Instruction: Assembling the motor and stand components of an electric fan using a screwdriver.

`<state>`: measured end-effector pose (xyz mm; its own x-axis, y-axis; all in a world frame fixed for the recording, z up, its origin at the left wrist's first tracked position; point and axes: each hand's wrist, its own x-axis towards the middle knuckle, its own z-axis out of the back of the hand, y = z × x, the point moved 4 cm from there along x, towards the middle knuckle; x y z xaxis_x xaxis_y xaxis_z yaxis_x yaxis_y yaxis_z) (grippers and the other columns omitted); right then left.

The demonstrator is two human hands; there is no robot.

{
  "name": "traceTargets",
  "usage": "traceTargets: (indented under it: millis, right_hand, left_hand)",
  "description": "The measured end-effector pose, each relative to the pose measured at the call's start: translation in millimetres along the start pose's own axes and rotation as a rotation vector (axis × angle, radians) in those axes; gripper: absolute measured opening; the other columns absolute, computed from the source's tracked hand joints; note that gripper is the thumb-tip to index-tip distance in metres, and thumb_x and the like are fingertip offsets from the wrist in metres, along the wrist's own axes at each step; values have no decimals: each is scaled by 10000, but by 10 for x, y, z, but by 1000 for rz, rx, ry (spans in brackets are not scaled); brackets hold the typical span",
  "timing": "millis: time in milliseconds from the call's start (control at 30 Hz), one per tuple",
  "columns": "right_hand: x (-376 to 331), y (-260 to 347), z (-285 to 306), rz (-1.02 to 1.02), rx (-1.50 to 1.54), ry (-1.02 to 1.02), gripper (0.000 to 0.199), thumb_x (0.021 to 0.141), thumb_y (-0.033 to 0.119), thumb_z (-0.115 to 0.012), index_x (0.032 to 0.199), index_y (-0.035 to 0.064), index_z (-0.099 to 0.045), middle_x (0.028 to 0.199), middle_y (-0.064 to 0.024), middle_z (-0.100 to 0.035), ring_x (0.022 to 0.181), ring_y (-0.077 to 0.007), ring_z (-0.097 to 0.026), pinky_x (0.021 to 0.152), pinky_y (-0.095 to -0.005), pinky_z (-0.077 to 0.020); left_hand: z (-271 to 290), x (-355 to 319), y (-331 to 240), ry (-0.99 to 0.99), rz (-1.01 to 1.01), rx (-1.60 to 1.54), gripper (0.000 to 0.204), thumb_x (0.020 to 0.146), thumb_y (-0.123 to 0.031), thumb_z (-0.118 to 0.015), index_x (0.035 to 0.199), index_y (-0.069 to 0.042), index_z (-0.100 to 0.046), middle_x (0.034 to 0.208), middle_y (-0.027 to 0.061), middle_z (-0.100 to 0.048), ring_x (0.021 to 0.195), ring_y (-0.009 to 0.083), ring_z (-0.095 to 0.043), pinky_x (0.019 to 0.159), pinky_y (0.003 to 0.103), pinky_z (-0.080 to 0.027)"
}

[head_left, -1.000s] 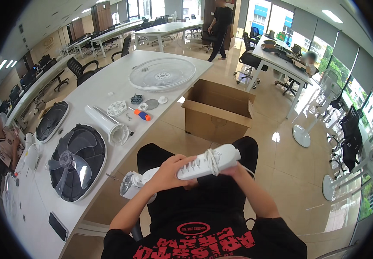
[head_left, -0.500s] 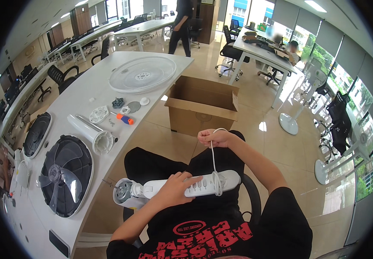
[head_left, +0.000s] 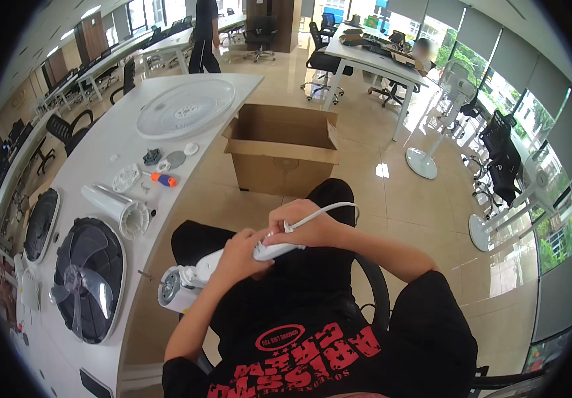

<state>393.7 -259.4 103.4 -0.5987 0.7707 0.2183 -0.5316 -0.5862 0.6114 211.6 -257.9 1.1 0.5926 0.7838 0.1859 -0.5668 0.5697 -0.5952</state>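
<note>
A white fan body with a control panel lies tilted across my lap, its motor head with a thin metal shaft at the left end. My left hand wraps around the panel section and covers most of its buttons. At the body's right end, my right hand is closed with the fingers bent, gripping the white power cord near the body. The cord passes over the back of this hand and curves round at the right. The fingertips of both hands nearly meet, and what lies beneath them is hidden.
On the white table at left lie a clear fan blade on a black grille, a white tube, an orange-and-blue screwdriver and a round grille cover. An open cardboard box stands on the floor ahead.
My right hand has come down and left with the cord, onto the body's end. My left hand has shifted left, and the body has tilted, its right end higher. The view has turned slightly.
</note>
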Motion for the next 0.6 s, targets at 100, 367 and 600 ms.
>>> traceTargets:
  millis: [100,367,600]
  right_hand:
    - [-238,203,140,110,34,-262,259,853,256,-826,828,50,-671,938,-117,-736,820,-270,-710,702,-368,-536]
    - [-940,223,-276,169,643,-332,424,1079,346,-566,1083,-55,-701,1479,-323,-526,1274,-393,-638,1076,-452,-518]
    - [-1179,-720,-1002,-350,1676,-381,424,1126,402,-417,1063,35,-619,1441,-244,-592,1225,-337,-673,1047,-420,-552]
  left_hand:
    - [178,-14,62,-187,13,-21,736,697,-304,-872,1377,-129,-652,1081,161,-656,1032,375,-662,903,452,-531]
    - [600,-73,158,-339,105,-71,763,697,-268,-878,1408,-144,-632,1091,154,-649,1022,347,-658,916,427,-524]
    - [718,-256,143,-382,86,-106,795,680,-275,-885,1419,-134,-627,1100,132,-665,1014,316,-663,914,388,-524]
